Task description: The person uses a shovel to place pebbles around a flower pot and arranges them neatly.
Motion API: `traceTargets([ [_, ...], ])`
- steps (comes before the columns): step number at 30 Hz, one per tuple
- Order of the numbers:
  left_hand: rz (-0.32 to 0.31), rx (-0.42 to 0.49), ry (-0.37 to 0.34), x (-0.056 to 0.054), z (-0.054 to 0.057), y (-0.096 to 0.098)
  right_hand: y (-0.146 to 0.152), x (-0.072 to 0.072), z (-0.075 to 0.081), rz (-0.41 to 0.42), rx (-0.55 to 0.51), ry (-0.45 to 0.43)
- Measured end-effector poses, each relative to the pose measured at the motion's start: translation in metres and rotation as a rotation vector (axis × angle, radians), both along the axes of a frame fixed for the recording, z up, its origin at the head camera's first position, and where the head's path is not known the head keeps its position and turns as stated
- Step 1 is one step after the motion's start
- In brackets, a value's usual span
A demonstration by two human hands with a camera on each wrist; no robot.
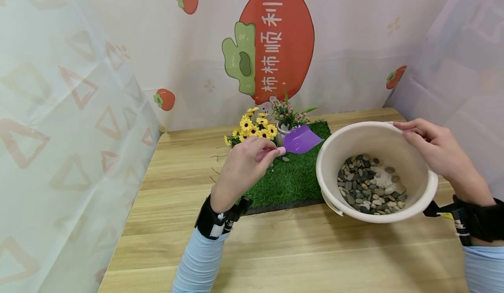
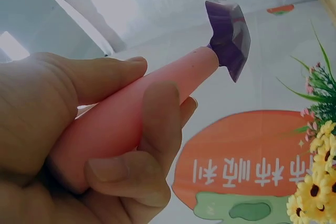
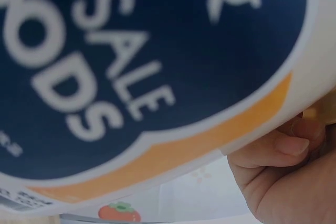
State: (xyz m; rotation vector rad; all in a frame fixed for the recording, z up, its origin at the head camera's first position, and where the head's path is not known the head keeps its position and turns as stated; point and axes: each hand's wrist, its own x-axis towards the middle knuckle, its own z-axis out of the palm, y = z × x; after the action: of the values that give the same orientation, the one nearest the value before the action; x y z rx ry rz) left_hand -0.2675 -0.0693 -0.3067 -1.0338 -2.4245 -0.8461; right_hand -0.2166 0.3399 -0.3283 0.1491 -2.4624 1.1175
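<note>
My left hand point(image 1: 246, 166) grips a small toy shovel by its pink handle point(image 2: 118, 121). The shovel's purple blade point(image 1: 302, 140) points right over the turf, a short way from the bucket's left rim. With my right hand point(image 1: 446, 153), I hold the far right rim of a white bucket point(image 1: 370, 137), which leans toward me. Inside it, small grey and tan stones point(image 1: 360, 186) lie mostly on the left and near side, and some pale bottom shows at the right. A dark blue label point(image 3: 173, 61) covers the bucket's outer wall in the right wrist view.
A mat of artificial turf point(image 1: 289, 181) lies on the wooden table point(image 1: 173, 192). Yellow flowers point(image 1: 256, 127) and a pot of pink flowers point(image 1: 289, 113) stand at its back, with a few stones near them. Printed curtains point(image 1: 204, 65) hang behind and at both sides.
</note>
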Motion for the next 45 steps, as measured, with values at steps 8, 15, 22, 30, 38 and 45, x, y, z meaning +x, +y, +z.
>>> traceTargets([
  [8,-0.082,-0.018,0.004,0.006,0.011,0.005,-0.001,0.001,0.000,-0.002,0.010,-0.010],
  [15,-0.144,-0.010,-0.063,0.013,0.013,0.009,-0.002,0.002,0.002,0.018,-0.005,0.007],
  [22,-0.161,-0.036,-0.065,0.012,0.016,0.018,-0.001,0.002,0.002,0.024,-0.011,0.012],
  [30,-0.154,-0.116,-0.096,0.012,0.020,0.026,-0.001,0.002,0.001,0.024,-0.004,0.021],
  [38,-0.159,-0.207,-0.095,0.017,0.017,0.028,-0.001,0.000,0.002,0.039,-0.008,0.013],
  [45,-0.185,-0.261,-0.100,0.021,0.012,0.036,-0.002,0.002,0.002,0.035,-0.011,-0.001],
])
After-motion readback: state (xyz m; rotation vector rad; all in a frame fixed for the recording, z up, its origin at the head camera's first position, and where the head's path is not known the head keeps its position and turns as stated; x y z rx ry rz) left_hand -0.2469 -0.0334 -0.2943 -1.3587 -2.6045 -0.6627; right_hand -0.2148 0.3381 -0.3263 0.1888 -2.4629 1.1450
